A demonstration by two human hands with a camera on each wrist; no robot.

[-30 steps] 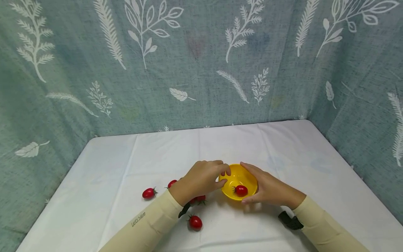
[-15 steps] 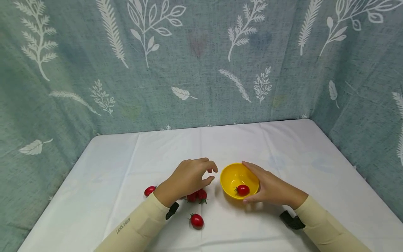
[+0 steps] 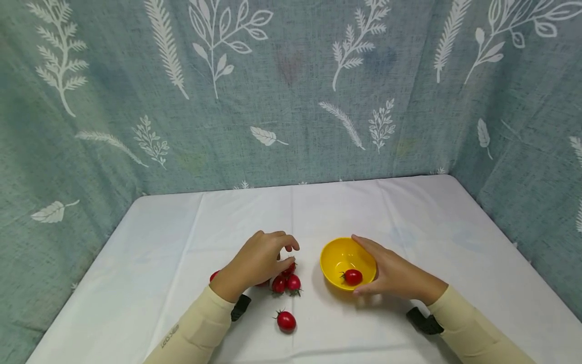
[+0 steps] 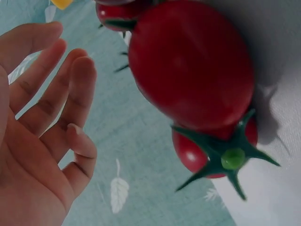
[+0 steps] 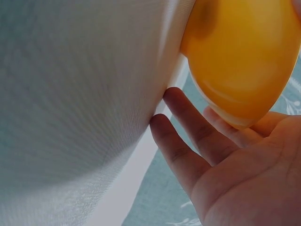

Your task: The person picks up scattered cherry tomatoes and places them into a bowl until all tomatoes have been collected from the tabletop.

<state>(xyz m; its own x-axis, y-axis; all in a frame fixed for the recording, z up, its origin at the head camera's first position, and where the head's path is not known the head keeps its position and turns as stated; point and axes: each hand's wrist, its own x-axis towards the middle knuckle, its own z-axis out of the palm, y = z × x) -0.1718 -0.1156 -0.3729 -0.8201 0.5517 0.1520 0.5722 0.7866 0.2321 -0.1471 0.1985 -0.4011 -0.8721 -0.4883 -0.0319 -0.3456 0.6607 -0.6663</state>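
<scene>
My left hand hovers over a group of cherry tomatoes left of the bowl, fingers bent loosely around nothing. The left wrist view shows that palm empty, beside a large red tomato with another tomato's green calyx beneath it. My right hand holds the yellow bowl by its right side, thumb at the near rim and fingers at the far rim. One cherry tomato lies inside the bowl. In the right wrist view, two fingertips reach the white cloth below the bowl's wall.
A single cherry tomato lies nearer the front, and another shows partly behind the left wrist. White cloth covers the table. A green-grey leaf-patterned curtain encloses the back and sides.
My left hand has moved left from over the bowl to above the tomato group, its fingers staying loosely bent. The right hand and bowl have stayed in place.
</scene>
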